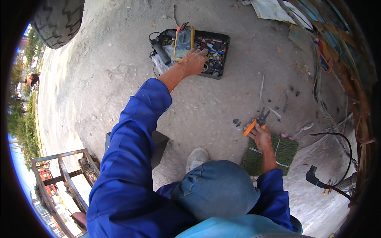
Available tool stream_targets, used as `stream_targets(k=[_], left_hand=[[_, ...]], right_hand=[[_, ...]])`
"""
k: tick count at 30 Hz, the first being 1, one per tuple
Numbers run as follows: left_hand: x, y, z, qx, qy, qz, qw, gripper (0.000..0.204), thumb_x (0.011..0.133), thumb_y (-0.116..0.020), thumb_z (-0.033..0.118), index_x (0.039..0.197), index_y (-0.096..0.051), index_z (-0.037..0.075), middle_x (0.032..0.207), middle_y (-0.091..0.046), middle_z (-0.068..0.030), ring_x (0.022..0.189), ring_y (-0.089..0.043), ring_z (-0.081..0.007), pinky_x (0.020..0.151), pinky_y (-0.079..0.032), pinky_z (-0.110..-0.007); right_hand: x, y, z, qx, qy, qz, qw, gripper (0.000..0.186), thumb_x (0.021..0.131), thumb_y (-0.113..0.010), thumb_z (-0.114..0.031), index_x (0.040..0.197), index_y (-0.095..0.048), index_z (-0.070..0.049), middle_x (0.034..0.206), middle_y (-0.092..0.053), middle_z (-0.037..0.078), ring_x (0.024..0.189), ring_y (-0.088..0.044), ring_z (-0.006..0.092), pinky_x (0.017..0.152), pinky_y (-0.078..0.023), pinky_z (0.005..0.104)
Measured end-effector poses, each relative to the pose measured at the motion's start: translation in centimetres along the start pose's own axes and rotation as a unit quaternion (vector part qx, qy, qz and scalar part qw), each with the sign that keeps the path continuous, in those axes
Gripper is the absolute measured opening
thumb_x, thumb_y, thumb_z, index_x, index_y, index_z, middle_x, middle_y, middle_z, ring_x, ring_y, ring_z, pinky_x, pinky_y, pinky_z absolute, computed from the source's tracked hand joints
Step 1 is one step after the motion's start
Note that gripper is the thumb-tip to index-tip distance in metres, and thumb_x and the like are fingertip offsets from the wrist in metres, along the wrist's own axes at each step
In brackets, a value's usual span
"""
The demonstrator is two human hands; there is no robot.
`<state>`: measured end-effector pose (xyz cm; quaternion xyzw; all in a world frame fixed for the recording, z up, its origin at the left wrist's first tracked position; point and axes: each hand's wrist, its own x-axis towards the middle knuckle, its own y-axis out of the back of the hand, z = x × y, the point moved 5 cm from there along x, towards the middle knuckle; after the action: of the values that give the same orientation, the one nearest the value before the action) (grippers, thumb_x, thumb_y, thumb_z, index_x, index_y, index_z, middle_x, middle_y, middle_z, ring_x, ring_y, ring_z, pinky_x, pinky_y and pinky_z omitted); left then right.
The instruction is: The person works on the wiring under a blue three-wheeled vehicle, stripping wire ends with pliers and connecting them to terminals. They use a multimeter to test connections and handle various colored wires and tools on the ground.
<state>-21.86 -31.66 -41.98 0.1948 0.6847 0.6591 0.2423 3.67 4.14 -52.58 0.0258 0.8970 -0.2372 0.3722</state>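
Observation:
My left hand [194,61] reaches forward over a black tray [227,51] full of small mixed electrical parts. Its fingers are stretched out over the contents beside the lower end of a yellow-cased multimeter [184,41]; whether they touch anything is hard to see. Red and black test leads [182,27] lie at the meter's top. My right hand [262,137], lower at the right, is closed round a pair of orange-handled pliers [250,127], their dark jaws pointing away from me. Below that hand lies a piece of green artificial turf [286,152].
A black corded tool [159,49] and clear plastic [160,65] adjoin the tray's left side. A dark box [159,147] stands near my left arm. Cables with a black plug [313,178] hang at right. A large tyre [59,22] and rusty metal frame [63,170] stand left.

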Motion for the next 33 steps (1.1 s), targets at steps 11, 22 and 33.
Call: stream_targets(k=[11, 22, 33], left_hand=[[-3.9, 3.2, -0.5, 0.122, -0.04, 0.104, 0.986, 0.006, 0.081, -0.067, 0.014, 0.082, -0.07, 0.008, 0.093, -0.068, -0.0068, 0.101, -0.064, -0.0251, 0.096, -0.049, -0.04], [-0.3, 5.6, 0.4, 0.043, -0.024, 0.203, 0.978, 0.025, 0.082, -0.066, 0.015, 0.1, -0.074, 0.0, 0.131, -0.065, -0.0172, 0.123, -0.06, -0.032, 0.109, -0.045, -0.044], [1.7, -0.6, 0.3, 0.063, -0.035, 0.004, 0.997, 0.032, 0.088, -0.07, 0.03, 0.113, -0.075, 0.012, 0.113, -0.071, -0.0028, 0.122, -0.058, -0.0244, 0.111, -0.042, -0.052]], right_hand=[[-0.1, -0.1, -0.1, 0.008, 0.005, -0.012, 1.0, 0.034, 0.11, -0.051, -0.021, 0.136, -0.056, 0.0, 0.121, -0.069, 0.021, 0.112, -0.071, 0.0394, 0.096, -0.059, 0.0508], [0.1, 0.0, -0.1, 0.002, 0.008, -0.014, 1.0, 0.034, 0.11, -0.052, -0.023, 0.136, -0.054, -0.001, 0.121, -0.069, 0.022, 0.116, -0.069, 0.0438, 0.099, -0.058, 0.0543], [0.0, 0.0, -0.1, 0.007, 0.004, -0.009, 1.0, 0.034, 0.11, -0.051, -0.021, 0.137, -0.056, 0.0, 0.121, -0.07, 0.02, 0.113, -0.071, 0.0394, 0.097, -0.059, 0.0509]])
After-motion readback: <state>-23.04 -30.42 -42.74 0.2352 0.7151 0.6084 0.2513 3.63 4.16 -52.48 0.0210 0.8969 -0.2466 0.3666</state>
